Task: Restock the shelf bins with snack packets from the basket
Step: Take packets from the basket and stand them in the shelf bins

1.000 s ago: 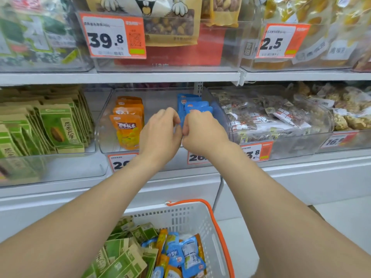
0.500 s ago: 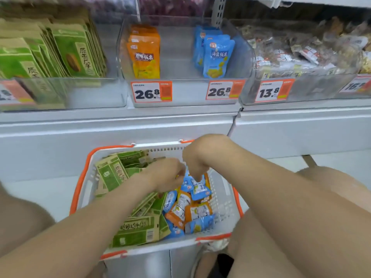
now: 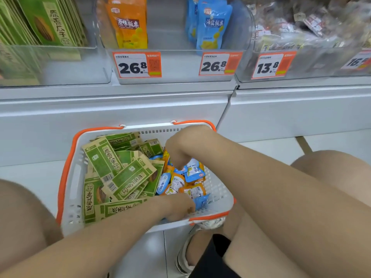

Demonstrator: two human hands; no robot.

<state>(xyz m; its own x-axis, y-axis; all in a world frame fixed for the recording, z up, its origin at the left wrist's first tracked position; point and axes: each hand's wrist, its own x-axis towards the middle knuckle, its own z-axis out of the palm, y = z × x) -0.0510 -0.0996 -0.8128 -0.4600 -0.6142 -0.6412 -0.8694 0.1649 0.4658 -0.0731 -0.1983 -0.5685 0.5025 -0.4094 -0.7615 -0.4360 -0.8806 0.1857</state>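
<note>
The white basket [image 3: 218,199] with an orange rim stands on the floor below the shelf. Green packets [image 3: 128,177] fill its left side, and small blue and orange packets [image 3: 176,183] lie on its right. My left hand [image 3: 176,207] reaches to the near right corner, its fingers curled on a blue packet [image 3: 201,201]. Over the far side of the pile, my right hand [image 3: 180,151] points its fingers down and pinches another blue packet [image 3: 192,170]. On the shelf, the clear bin [image 3: 180,65] holds orange packets [image 3: 130,27] and blue packets [image 3: 212,27].
A bin of green packets [image 3: 50,23] stands to the left and a bin of clear-wrapped snacks [image 3: 301,27] to the right. Price tags [image 3: 137,65] line the bin fronts. My knees [image 3: 331,173] flank the basket, and a shoe [image 3: 184,257] is below it.
Both hands came down from the blue packets in the shelf bin into the basket. The left hand has since moved from the pile's middle to the near right corner. The view tilted down.
</note>
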